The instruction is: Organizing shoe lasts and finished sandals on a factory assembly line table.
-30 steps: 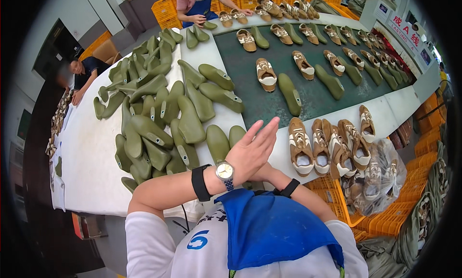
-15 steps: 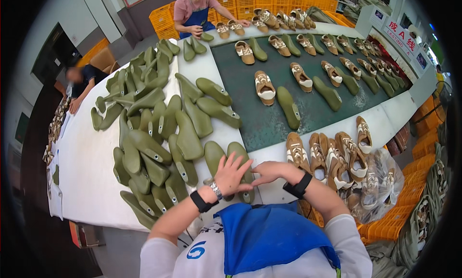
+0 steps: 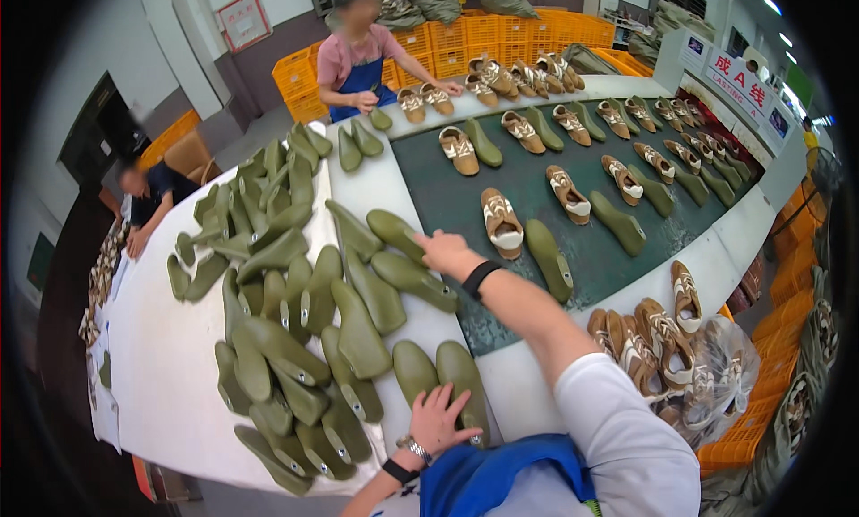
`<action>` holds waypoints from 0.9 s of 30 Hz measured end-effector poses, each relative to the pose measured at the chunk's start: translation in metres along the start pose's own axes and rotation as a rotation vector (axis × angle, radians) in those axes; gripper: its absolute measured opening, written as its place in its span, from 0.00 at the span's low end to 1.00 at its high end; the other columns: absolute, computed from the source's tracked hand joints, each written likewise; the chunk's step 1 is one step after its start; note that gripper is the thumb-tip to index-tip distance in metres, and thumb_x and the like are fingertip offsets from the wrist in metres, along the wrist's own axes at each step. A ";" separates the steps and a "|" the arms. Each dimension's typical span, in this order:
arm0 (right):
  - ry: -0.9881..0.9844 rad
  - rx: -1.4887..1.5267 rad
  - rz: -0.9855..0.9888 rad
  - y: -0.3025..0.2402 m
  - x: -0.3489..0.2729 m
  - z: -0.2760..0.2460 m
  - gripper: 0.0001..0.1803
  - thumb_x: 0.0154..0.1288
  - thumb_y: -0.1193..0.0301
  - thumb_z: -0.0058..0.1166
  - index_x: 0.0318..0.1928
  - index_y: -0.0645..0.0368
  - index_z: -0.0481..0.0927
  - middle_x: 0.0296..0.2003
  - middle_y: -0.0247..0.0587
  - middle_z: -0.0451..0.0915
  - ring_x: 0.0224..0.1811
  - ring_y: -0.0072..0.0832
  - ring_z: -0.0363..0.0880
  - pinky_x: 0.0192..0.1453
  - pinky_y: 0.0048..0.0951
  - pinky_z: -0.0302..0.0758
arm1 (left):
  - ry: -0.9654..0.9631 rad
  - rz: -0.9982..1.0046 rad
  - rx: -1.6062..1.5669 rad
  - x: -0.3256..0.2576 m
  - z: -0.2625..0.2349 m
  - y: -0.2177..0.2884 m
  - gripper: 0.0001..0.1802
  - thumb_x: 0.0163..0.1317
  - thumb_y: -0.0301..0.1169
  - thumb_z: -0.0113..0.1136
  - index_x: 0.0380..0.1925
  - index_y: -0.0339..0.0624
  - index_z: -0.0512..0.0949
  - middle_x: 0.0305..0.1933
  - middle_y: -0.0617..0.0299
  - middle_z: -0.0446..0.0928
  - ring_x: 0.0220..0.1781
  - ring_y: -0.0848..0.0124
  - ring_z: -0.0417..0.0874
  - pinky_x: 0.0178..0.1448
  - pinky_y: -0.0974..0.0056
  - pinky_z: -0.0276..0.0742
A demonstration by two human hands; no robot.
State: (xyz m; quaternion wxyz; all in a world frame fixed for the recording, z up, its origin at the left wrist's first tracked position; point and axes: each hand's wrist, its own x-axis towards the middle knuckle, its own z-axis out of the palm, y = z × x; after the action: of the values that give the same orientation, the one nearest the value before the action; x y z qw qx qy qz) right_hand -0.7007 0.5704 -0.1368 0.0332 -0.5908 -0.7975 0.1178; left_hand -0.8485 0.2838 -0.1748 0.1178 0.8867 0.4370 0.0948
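Observation:
My left hand [image 3: 438, 420] lies with spread fingers over the near ends of two green shoe lasts, a left one [image 3: 414, 371] and a right one [image 3: 461, 374], side by side on the white table edge. Stretched forward, my right hand [image 3: 447, 253] has its fingers closed at the end of another green shoe last [image 3: 391, 231]; the thumb's grip is partly hidden. Just nearer lies a similar last [image 3: 416, 281]. Beyond my right hand, a brown and white sneaker [image 3: 502, 223] rests beside a last [image 3: 548, 260] on the dark green conveyor belt [image 3: 447, 217].
A large pile of green lasts [image 3: 268, 338] covers the white table [image 3: 152, 338] at left. Several sneakers [image 3: 662, 338] and a plastic bag [image 3: 727, 365] sit at right, by orange crates [image 3: 756, 410]. A co-worker [image 3: 358, 60] stands across the belt; another person [image 3: 152, 195] is at far left.
My right hand has left its place near my left hand and reached forward to the farther last. My left hand stays on the pair. The whole view has shifted, with the table appearing lower.

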 end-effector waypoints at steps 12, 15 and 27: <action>0.320 0.009 0.067 0.023 0.041 0.065 0.07 0.58 0.72 0.45 0.31 0.61 0.75 0.26 0.46 0.81 0.31 0.38 0.83 0.32 0.35 0.78 | 0.002 -0.046 0.019 0.007 -0.004 -0.001 0.40 0.44 0.65 0.56 0.54 0.56 0.71 0.57 0.52 0.69 0.50 0.59 0.74 0.58 0.49 0.61; 0.194 0.075 0.178 0.053 -0.003 0.063 0.08 0.57 0.73 0.47 0.35 0.62 0.75 0.31 0.50 0.81 0.36 0.39 0.82 0.37 0.37 0.78 | 0.011 -0.032 0.022 0.006 -0.003 0.000 0.40 0.43 0.65 0.57 0.54 0.55 0.71 0.57 0.52 0.69 0.51 0.59 0.74 0.59 0.50 0.60; 0.037 0.071 0.362 0.061 -0.105 0.078 0.10 0.56 0.73 0.49 0.39 0.62 0.77 0.34 0.48 0.81 0.39 0.39 0.82 0.40 0.35 0.78 | 0.023 -0.007 0.048 0.004 0.003 0.000 0.40 0.43 0.63 0.58 0.55 0.54 0.71 0.58 0.50 0.69 0.52 0.57 0.74 0.60 0.53 0.58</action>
State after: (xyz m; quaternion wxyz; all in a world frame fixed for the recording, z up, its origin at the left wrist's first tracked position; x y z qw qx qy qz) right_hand -0.6270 0.4756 -0.2174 0.0468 -0.7252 -0.6728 0.1390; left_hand -0.8453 0.2868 -0.1771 0.0917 0.8866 0.4434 0.0943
